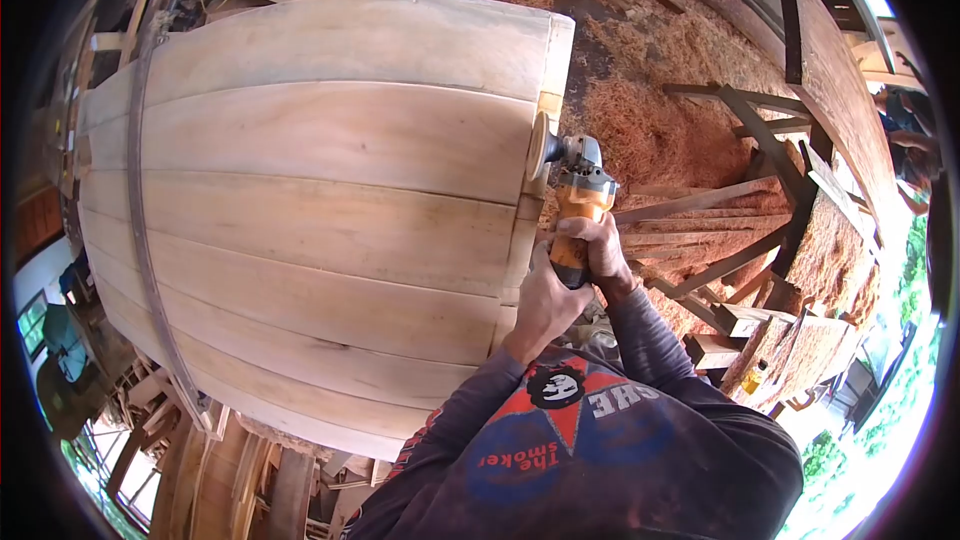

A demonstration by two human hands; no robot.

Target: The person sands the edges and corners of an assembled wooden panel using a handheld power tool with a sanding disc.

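Note:
Both of my hands are wrapped round the body of a yellow and black angle grinder point(584, 198). My left hand point(548, 305) grips the rear end. My right hand point(602, 248) closes a little further forward, nearer the metal head. A round sanding disc point(538, 146) on the grinder stands edge-on at the right end of a large panel of pale wooden planks point(320, 210). The disc appears to touch the panel's end edge, though exact contact is hard to make out. Lighter strips point(555, 65) run along that end.
A long metal bar clamp point(137, 170) crosses the panel's left side. Wood shavings point(640, 120) cover the ground beyond the grinder. To the right stand dark crossed timbers point(775, 130) and a wide board point(840, 90). Several offcuts lie at lower left. Part of another person shows at far right.

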